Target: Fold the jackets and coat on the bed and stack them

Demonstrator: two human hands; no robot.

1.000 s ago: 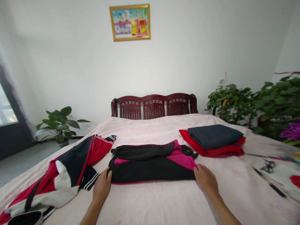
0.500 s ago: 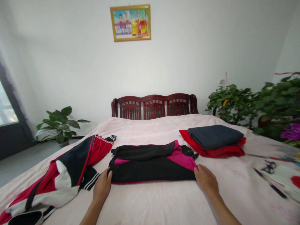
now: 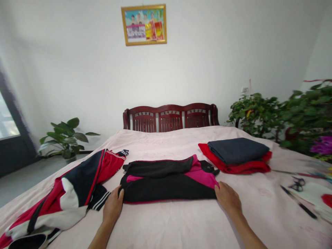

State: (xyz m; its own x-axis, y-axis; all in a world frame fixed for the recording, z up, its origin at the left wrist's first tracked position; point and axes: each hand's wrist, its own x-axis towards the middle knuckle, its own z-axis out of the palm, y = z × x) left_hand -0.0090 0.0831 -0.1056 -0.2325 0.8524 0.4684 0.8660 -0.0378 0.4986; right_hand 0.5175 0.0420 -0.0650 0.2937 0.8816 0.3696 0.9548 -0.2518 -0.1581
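Left hand [image 3: 112, 205] open at folded black-pink garment [image 3: 167, 190]; right hand [image 3: 228, 199] likewise; red-black jacket [image 3: 77, 183] beside; navy-on-red clothes stack [image 3: 237, 152] beyond

White bedroom wall [image 3: 77, 76], gold-framed poster [image 3: 144, 25] above.
From here I see a dark red wooden headboard [image 3: 169, 109], a potted plant [image 3: 64, 136] on grey floor [image 3: 28, 183], daylight at the left window [image 3: 6, 119].

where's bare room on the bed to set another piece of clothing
Bare pink bedsheet lies in front of the folded black-and-pink garment, and behind it up to the wooden headboard. Crowded: the far right, around the scissors.
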